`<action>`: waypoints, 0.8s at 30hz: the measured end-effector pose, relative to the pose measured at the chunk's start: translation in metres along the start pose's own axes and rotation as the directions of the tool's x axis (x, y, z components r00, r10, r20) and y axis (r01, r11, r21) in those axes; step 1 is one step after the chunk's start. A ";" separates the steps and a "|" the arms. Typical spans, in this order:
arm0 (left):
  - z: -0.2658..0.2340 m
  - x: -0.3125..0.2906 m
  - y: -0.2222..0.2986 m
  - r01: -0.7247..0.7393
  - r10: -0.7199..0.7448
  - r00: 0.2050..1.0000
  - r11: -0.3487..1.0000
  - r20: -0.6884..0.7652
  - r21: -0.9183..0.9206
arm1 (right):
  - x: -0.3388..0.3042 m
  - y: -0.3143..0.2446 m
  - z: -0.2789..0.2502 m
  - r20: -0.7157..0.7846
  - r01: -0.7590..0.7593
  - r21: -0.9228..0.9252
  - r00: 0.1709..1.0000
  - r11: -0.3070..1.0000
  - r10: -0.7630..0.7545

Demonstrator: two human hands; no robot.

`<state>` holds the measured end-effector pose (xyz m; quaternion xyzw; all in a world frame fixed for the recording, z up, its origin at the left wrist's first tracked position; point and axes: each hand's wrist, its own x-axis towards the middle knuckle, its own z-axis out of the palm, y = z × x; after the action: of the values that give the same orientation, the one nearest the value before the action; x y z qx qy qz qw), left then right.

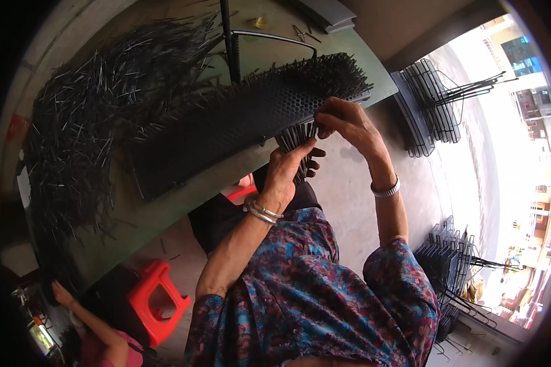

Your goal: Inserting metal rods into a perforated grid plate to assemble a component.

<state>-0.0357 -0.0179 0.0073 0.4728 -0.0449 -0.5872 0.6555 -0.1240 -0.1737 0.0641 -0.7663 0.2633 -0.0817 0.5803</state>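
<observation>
My left hand [283,171] is closed round a bundle of thin black rods [296,136], whose ends fan out above the thumb. My right hand [349,121] is just right of the bundle's upper ends, with thumb and fingertips pinched together; what they hold, if anything, is too small to make out. Just beyond both hands, a long black panel with round holes [295,101] lies slanted along the near table edge. Many short black rods [340,68] stick up from its far side, densest at the right end.
A big loose heap of black rods [92,116] covers the table's left side. A black metal stand [228,49] rises behind the panel. On the floor are a red plastic stool [156,300] and black wire racks [434,101] at right. Another person's arm [95,321] shows at lower left.
</observation>
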 end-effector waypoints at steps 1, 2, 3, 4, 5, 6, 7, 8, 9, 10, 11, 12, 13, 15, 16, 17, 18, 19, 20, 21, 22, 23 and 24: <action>-0.001 0.001 0.000 -0.011 0.010 1.000 0.997 -0.012 -0.075 | 0.002 -0.003 0.000 0.005 0.001 -0.005 1.000 1.000 -0.001; -0.002 0.004 -0.001 -0.023 0.019 1.000 0.989 -0.024 -0.149 | 0.005 -0.006 0.000 -0.097 0.057 0.021 0.994 0.998 -0.054; -0.009 0.009 -0.002 -0.024 0.017 0.999 0.977 -0.032 -0.212 | 0.008 -0.010 0.001 -0.197 0.115 0.041 0.975 0.993 -0.105; -0.013 0.012 -0.001 -0.036 0.027 0.999 0.965 -0.040 -0.261 | 0.011 -0.014 0.001 -0.192 0.114 0.036 0.976 0.993 -0.105; -0.016 0.014 -0.002 -0.030 0.014 0.998 0.949 -0.053 -0.313 | 0.016 -0.019 0.002 -0.327 0.163 -0.086 0.927 0.983 -0.182; -0.017 0.016 -0.003 -0.025 0.001 0.998 0.931 -0.066 -0.365 | 0.022 -0.022 0.005 -0.443 0.193 -0.212 0.855 0.958 -0.270; -0.018 0.018 -0.004 -0.029 0.004 0.998 0.929 -0.067 -0.369 | 0.030 -0.022 0.011 -0.521 0.190 -0.219 0.807 0.957 -0.279; -0.018 0.019 -0.006 -0.007 -0.017 0.998 0.918 -0.057 -0.396 | 0.038 -0.021 0.015 -0.517 0.192 -0.222 0.808 0.956 -0.283; -0.018 0.020 -0.007 0.015 -0.038 0.998 0.906 -0.046 -0.422 | 0.047 -0.016 0.018 -0.549 0.209 -0.291 0.763 0.934 -0.342; -0.018 0.022 -0.009 0.014 -0.036 0.998 0.905 -0.044 -0.425 | 0.058 -0.009 0.021 -0.577 0.218 -0.360 0.712 0.907 -0.400; -0.017 0.021 -0.010 0.017 -0.043 0.998 0.907 -0.052 -0.420 | 0.069 -0.002 0.024 -0.582 0.271 -0.305 0.705 0.913 -0.404; -0.017 0.022 -0.010 0.021 -0.050 0.997 0.910 -0.059 -0.414 | 0.076 0.005 0.025 -0.579 0.274 -0.309 0.706 0.911 -0.409; -0.017 0.021 -0.008 0.032 -0.060 0.997 0.905 -0.054 -0.424 | 0.081 0.007 0.028 -0.575 0.297 -0.292 0.705 0.909 -0.415; -0.016 0.019 -0.006 0.042 -0.070 0.996 0.908 -0.053 -0.416 | 0.091 0.017 0.028 -0.570 0.303 -0.313 0.698 0.900 -0.433; -0.016 0.018 -0.004 0.053 -0.081 0.995 0.913 -0.052 -0.405 | 0.092 0.018 0.029 -0.565 0.306 -0.315 0.700 0.898 -0.437; -0.016 0.016 -0.002 0.049 -0.077 0.996 0.911 -0.052 -0.408 | 0.093 0.018 0.029 -0.559 0.294 -0.356 0.694 0.887 -0.454; -0.016 0.014 -0.001 0.061 -0.083 0.996 0.906 -0.033 -0.418 | 0.094 0.018 0.028 -0.553 0.280 -0.396 0.688 0.875 -0.470; -0.017 0.013 -0.001 0.074 -0.089 0.996 0.901 -0.015 -0.427 | 0.092 0.015 0.029 -0.550 0.282 -0.399 0.688 0.873 -0.474; -0.017 0.012 -0.001 0.071 -0.085 0.996 0.900 -0.013 -0.429 | 0.089 0.010 0.030 -0.545 0.247 -0.430 0.696 0.868 -0.467; -0.018 0.011 -0.001 0.074 -0.079 0.997 0.895 0.007 -0.441 | 0.087 0.007 0.031 -0.541 0.211 -0.461 0.704 0.862 -0.461; -0.018 0.010 -0.002 0.076 -0.071 0.997 0.890 0.029 -0.450 | 0.086 0.006 0.031 -0.540 0.214 -0.465 0.701 0.859 -0.466; -0.018 0.010 -0.003 0.073 -0.065 0.997 0.890 0.032 -0.450 | 0.085 0.006 0.031 -0.540 0.220 -0.431 0.715 0.875 -0.445; -0.019 0.010 -0.006 0.063 -0.056 0.998 0.888 0.028 -0.455 | 0.085 0.006 0.031 -0.539 0.225 -0.396 0.729 0.890 -0.423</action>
<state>-0.0253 -0.0149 -0.0123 0.3030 0.1039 -0.6044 0.7294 -0.0409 -0.1909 0.0338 -0.8118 0.3062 -0.3847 0.3148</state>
